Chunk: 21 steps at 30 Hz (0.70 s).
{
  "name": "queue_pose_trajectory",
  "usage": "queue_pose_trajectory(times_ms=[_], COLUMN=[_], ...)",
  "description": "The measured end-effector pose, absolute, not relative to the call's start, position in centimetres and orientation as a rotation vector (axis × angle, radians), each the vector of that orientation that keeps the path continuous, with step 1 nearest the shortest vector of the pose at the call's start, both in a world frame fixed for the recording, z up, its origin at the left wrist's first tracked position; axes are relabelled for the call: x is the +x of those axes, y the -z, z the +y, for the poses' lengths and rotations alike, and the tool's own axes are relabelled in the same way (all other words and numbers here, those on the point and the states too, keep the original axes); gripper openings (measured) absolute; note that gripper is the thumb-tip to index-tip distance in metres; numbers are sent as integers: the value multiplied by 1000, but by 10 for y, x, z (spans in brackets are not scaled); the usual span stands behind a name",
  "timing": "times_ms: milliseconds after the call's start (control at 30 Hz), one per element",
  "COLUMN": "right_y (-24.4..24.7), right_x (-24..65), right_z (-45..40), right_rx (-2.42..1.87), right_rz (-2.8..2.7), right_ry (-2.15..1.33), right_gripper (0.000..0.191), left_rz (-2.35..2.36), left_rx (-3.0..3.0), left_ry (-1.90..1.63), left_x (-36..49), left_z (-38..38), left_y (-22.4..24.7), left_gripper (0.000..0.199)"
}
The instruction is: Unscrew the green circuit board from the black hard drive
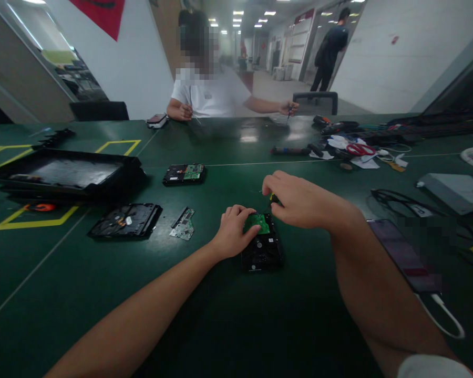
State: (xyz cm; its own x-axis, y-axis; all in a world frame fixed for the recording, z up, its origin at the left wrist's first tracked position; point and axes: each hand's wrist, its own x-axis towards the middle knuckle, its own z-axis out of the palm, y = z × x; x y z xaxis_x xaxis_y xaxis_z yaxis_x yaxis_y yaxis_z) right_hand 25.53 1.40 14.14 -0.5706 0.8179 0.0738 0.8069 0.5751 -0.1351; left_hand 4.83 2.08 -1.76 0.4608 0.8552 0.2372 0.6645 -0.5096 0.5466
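Observation:
A black hard drive (262,252) with a green circuit board (263,224) lies on the green table in front of me. My left hand (234,231) grips its left side, the thumb resting across the board. Above the drive's far right corner, my right hand (299,202) is closed around a small screwdriver with a yellow and black handle (274,198); its tip is too small to make out. Left of the drive lies a loose circuit board (183,224). Beyond it sits another hard drive (184,174), and further left a third hard drive (125,221).
Black plastic trays (63,173) stand at the left. At the right are a phone (404,254) with a white cable, black cables and a grey box (455,191). Red-handled scissors (360,150) lie among clutter. A person (211,94) sits opposite, holding thin tools.

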Motion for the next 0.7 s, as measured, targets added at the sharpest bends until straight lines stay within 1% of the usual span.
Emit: queue_pose_trajectory(times_ms=[67, 133, 267, 367, 533, 700], right_y=[-140, -141, -144, -144, -140, -138], right_x=[257, 258, 258, 258, 260, 266], right_z=[15, 16, 18, 20, 26, 34], right_rx=[-1341, -1321, -1392, -1431, -1354, -1250], right_rz=[-2683, -2683, -2657, -2636, -2591, -2529], right_ry=[-152, -149, -102, -103, -97, -245], right_gripper=[23, 18, 10, 9, 9, 11], left_rz=[1284, 1288, 1287, 1289, 1292, 1287], left_rx=[2340, 2340, 2337, 2333, 2334, 2339], left_ry=[-696, -695, -693, -691, -685, -692], left_x=[49, 49, 49, 49, 49, 49], left_z=[20, 20, 20, 20, 20, 19], left_y=[17, 17, 16, 16, 15, 15], left_gripper=[47, 47, 47, 47, 47, 46])
